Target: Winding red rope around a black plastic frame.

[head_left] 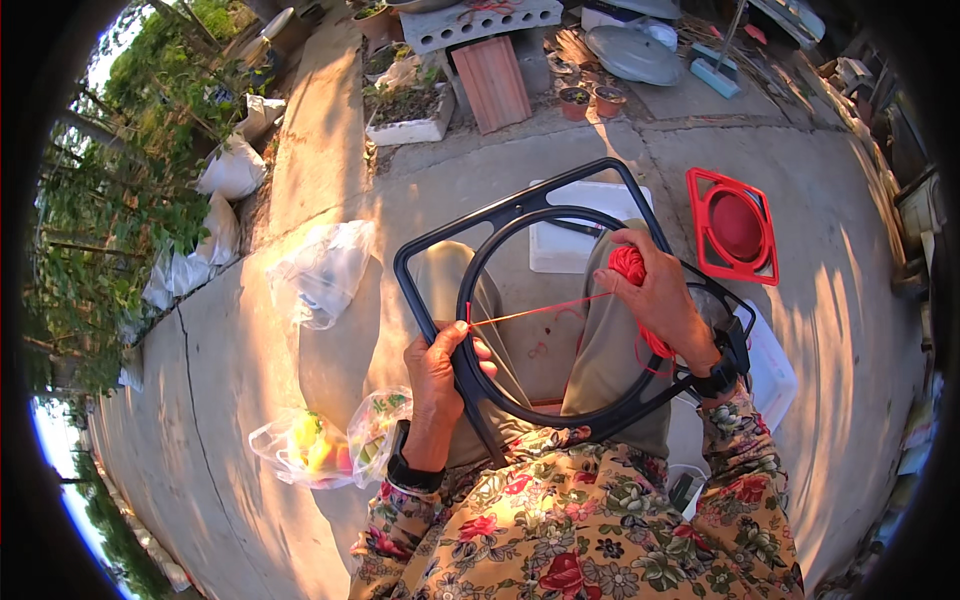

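Observation:
A black plastic frame (415,297) with a large round ring inside it rests across my lap, tilted. My left hand (435,375) is closed on the ring's left side, its thumb pressing there where red yarn crosses the rim. From that spot a taut yarn strand (540,311) runs across the ring's opening to my right hand (665,298). A ball of red yarn (627,264) sits in my right hand's closed fingers. More red yarn (657,343) hangs below that palm, with a loose strand near the ring's right side.
A red frame with a round centre (735,222) lies on the concrete at right. Beyond my knees is a white foam lid (560,250) with a dark tool on it. Plastic bags (322,272) and a bag of fruit (315,445) stand left; planters (408,118) are farther off.

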The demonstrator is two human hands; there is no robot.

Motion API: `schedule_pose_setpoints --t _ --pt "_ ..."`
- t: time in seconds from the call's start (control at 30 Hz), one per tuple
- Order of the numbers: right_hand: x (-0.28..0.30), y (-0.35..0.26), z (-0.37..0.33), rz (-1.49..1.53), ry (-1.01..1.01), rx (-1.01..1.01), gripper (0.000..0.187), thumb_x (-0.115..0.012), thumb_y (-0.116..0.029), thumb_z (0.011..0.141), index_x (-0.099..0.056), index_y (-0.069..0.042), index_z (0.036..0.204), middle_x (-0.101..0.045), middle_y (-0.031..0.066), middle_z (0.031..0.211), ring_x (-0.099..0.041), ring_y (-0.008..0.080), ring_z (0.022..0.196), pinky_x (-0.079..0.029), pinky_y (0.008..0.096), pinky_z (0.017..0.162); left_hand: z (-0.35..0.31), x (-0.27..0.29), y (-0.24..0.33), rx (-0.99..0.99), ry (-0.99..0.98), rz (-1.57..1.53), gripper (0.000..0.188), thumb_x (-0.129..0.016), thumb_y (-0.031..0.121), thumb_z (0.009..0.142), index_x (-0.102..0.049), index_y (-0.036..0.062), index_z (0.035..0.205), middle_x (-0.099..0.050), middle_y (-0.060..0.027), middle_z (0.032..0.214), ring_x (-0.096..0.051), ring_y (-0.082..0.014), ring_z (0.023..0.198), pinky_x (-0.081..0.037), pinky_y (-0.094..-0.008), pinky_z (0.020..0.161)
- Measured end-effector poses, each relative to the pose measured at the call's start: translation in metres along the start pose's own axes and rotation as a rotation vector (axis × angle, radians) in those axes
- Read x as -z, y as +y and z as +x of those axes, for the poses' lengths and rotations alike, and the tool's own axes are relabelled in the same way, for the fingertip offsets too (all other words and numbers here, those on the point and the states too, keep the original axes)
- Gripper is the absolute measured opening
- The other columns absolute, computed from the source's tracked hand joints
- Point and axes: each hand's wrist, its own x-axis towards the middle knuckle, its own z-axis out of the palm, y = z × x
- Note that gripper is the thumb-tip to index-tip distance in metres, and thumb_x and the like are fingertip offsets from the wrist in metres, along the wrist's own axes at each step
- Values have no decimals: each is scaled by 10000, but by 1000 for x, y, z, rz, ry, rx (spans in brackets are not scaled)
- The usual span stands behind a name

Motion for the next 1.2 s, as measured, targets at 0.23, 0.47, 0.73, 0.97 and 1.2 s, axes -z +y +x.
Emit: schedule_pose_setpoints --t 0.23,0.47,0.73,0.97,1.2 --pt "-10 6 -26 -206 -11 133 634 -774 -161 722 -513 -68 1291 -555 157 1208 -521 341 1133 -421 428 945 2 4 8 89 -42 -13 135 -622 123 916 -588 -5 891 -659 -146 716 -654 -242 544 -596 -373 508" --pt "1 -2 -40 -362 188 183 514 -752 -68 675 -601 -66 1166 -550 124 1168 -511 326 1101 -415 439 929 6 15 13 206 -221 -207 118 -621 129 921 -595 16 904 -668 -181 844 -673 -294 693 -582 -426 646" --pt "-28 -42 -32 5 -67 362 519 -758 -59 663 -576 -58 1149 -642 122 1007 -637 321 899 -515 393 786 3 13 14 155 -229 -110 137 -612 157 930 -600 21 949 -666 -174 858 -670 -292 733 -581 -437 680" --pt "-74 -51 -18 325 -170 211 399 -778 -189 806 -556 -45 1106 -651 114 928 -666 249 823 -530 338 736 -4 8 15 82 -163 -46 146 -630 160 925 -597 25 968 -675 -151 789 -680 -266 650 -605 -417 619" --pt "-102 -41 -4 742 -226 -348 440 -750 -303 872 -544 -25 1144 -640 46 896 -617 113 804 -511 268 734 -15 -5 14 -47 -80 -6 124 -647 134 923 -603 21 948 -672 -135 765 -678 -235 627 -606 -381 582"
